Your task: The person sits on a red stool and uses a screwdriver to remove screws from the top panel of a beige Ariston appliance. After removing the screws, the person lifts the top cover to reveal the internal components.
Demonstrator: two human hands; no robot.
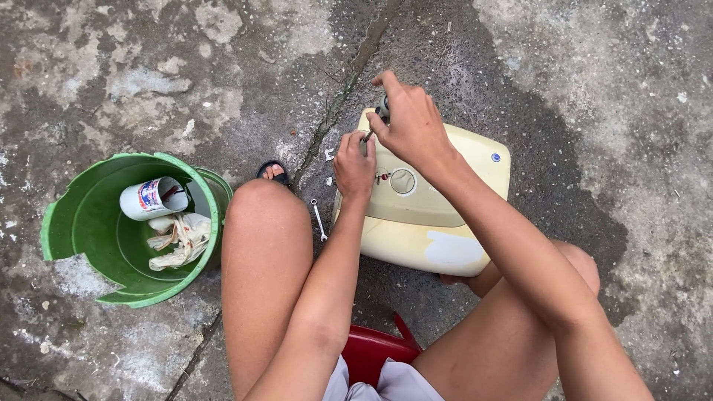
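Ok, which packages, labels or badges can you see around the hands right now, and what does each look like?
Can: lying on its side in the broken green bucket at left; white cylinder, red and blue label.
Round badge: far right corner of the cream yellow housing; small blue dot.
Round emblem: on the housing just below the left hand and right hand; cream, embossed.
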